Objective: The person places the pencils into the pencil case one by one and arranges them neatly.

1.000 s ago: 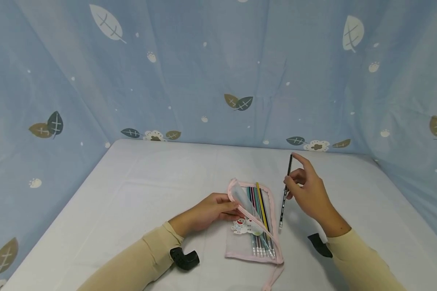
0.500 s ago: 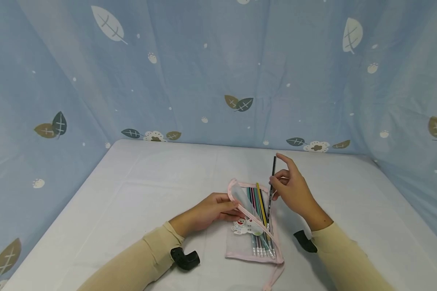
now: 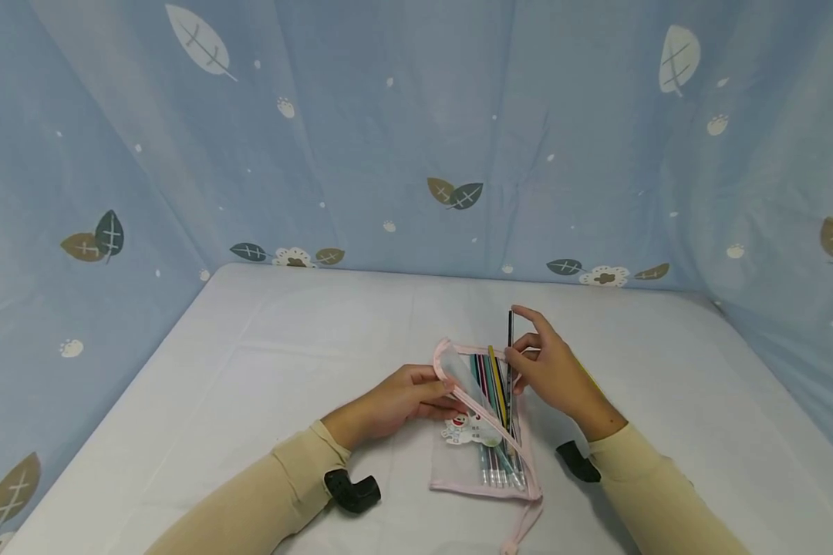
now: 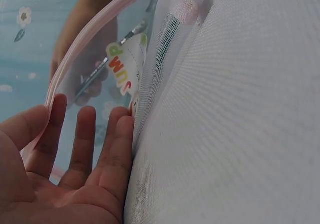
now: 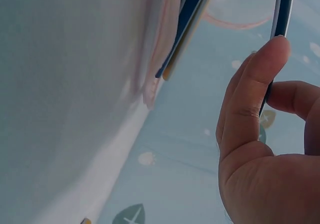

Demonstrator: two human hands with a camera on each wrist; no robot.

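Note:
A see-through mesh pencil case with pink trim lies on the white table, its flap lifted. Several pencils, one of them yellow, lie side by side in it. My left hand pinches the pink edge between thumb and index finger; the other fingers stretch along the case. My right hand pinches a black pencil between thumb and fingers, the index finger extended up to its top end. The pencil's lower end is inside the case, overlapped by the clear flap. A sticker sits on the case.
A pink strap trails from the case's near corner. A yellow sliver shows just beyond the right wrist. Black wrist cameras sit on both sleeves. A blue leaf-patterned curtain hangs behind the white tabletop.
My right hand has moved left with the black pencil, from beside the case to over it, and the pencil's lower end has gone in. My left hand keeps its pinch on the edge.

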